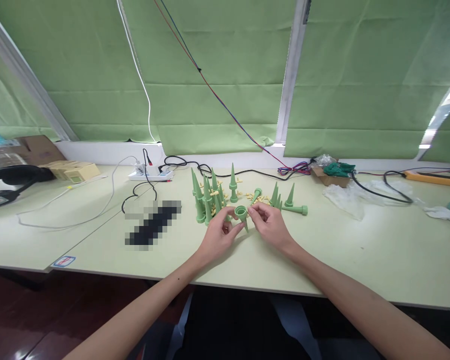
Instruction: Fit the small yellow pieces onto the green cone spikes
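My left hand [218, 234] grips a green plastic watering spike [241, 212] between thumb and fingers, its round open mouth up and its point down. At the spike's right side, the fingertips of my right hand [270, 226] are pinched together; what they hold, if anything, is hidden. Just beyond my left hand stands a cluster of green spikes [207, 199], several with small yellow valve pieces. Another upright spike [233, 182] is behind the held one. Loose yellow pieces [263, 199] lie scattered beyond my right hand, next to a tilted green spike [256, 194].
More green spikes [290, 196] stand to the right, with one lying flat [298, 209]. A power strip [152, 175] and black cables are at the back left. A small cardboard box [330, 177] and clear plastic bags [347, 201] lie at the right. Yellow boxes [80, 172] sit far left.
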Demonstrator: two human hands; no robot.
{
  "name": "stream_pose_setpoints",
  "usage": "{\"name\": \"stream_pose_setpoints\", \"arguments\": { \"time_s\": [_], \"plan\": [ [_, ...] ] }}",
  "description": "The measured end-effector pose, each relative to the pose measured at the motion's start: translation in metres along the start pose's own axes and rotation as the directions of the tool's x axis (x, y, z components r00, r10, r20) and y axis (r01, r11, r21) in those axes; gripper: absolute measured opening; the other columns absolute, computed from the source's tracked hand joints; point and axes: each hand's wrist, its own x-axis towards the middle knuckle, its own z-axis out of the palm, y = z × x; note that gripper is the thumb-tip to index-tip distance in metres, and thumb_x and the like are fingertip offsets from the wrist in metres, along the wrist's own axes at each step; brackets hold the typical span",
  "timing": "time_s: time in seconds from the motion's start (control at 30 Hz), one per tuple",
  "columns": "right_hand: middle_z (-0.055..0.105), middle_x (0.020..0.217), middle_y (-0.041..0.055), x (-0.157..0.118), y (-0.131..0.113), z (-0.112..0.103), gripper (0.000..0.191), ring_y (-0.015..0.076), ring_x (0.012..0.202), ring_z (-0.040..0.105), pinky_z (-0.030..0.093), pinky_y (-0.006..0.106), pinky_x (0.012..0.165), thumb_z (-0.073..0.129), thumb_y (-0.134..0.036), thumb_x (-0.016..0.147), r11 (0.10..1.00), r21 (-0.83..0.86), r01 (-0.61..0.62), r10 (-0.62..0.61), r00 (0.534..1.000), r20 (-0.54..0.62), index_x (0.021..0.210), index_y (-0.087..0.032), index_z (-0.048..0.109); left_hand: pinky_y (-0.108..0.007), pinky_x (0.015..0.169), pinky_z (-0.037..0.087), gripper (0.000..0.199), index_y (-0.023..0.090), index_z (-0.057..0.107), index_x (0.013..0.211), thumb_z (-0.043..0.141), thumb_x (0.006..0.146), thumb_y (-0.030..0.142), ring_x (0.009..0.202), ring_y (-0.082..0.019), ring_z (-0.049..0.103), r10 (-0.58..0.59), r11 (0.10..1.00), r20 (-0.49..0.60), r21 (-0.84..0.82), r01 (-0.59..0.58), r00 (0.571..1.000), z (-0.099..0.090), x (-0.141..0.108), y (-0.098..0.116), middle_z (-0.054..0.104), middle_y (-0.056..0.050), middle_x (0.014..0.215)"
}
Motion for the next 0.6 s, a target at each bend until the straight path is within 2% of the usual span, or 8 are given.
{"name": "stream_pose_setpoints", "arguments": {
  "time_s": [0.07,0.17,0.23,0.3,0.4,0.6],
  "plan": [
    [0.043,0.059,-0.0029,-0.0002,0.0004,-0.0001,0.031,0.0107,0.050,0.036,0.029,0.025,0.047,0.051,-0.045,0.092,1.000,0.018,-0.002,0.002,1.000,-0.031,0.075,-0.019,0.054,-0.022,0.050,0.036,0.029,0.018,0.060,0.093,0.055,0.088,0.046,0.052,-0.008,0.045,-0.021,1.000,0.011,-0.002,0.021,1.000,-0.0019,0.0009,0.0023,0.059,-0.001,0.080],
    [0.043,0.060,-0.0030,-0.0007,0.0002,-0.0009,0.029,0.0110,0.050,0.037,0.030,0.025,0.047,0.050,-0.045,0.093,0.999,0.051,-0.001,0.003,0.999,-0.044,0.078,-0.020,0.055,-0.024,0.050,0.034,0.049,0.016,0.061,0.072,0.038,0.095,0.052,0.045,-0.010,0.041,-0.079,0.995,0.071,-0.062,0.084,0.994,-0.0044,0.0015,0.0042,0.047,0.002,0.050],
    [0.044,0.060,-0.0027,-0.0014,-0.0010,-0.0011,0.028,0.0114,0.051,0.039,0.031,0.025,0.049,0.050,-0.043,0.093,0.999,0.054,0.009,-0.008,1.000,-0.019,0.079,-0.020,0.056,-0.025,0.049,0.032,0.061,0.015,0.064,0.068,0.029,0.097,0.056,0.041,-0.011,0.040,-0.134,0.979,0.133,-0.138,0.152,0.982,-0.0050,0.0011,0.0045,0.041,0.003,0.042],
    [0.047,0.061,-0.0020,-0.0021,-0.0026,-0.0009,0.027,0.0118,0.053,0.041,0.033,0.025,0.051,0.050,-0.040,0.094,0.999,0.037,0.026,-0.027,0.999,0.031,0.078,-0.020,0.056,-0.025,0.046,0.030,0.067,0.014,0.065,0.068,0.024,0.097,0.058,0.040,-0.011,0.039,-0.169,0.960,0.190,-0.191,0.206,0.967,-0.0051,0.0004,0.0048,0.041,0.002,0.040],
    [0.049,0.062,-0.0016,-0.0032,-0.0043,-0.0004,0.026,0.0120,0.054,0.042,0.033,0.025,0.052,0.049,-0.038,0.094,0.999,0.008,0.043,-0.044,0.995,0.091,0.078,-0.020,0.057,-0.025,0.045,0.028,0.068,0.014,0.065,0.068,0.024,0.096,0.061,0.040,-0.011,0.037,-0.192,0.948,0.218,-0.212,0.239,0.957,-0.0052,-0.0006,0.0056,0.042,0.001,0.040],
    [0.051,0.062,-0.0021,-0.0035,-0.0040,-0.0012,0.023,0.0111,0.051,0.040,0.032,0.025,0.049,0.050,-0.038,0.094,0.999,0.032,0.036,-0.039,0.995,0.094,0.080,-0.020,0.056,-0.025,0.047,0.031,0.064,0.016,0.047,0.053,0.027,0.096,0.060,0.044,-0.010,0.040,-0.163,0.959,0.224,-0.192,0.207,0.961,-0.0059,-0.0021,0.0061,0.043,0.000,0.044]
  ]
}}
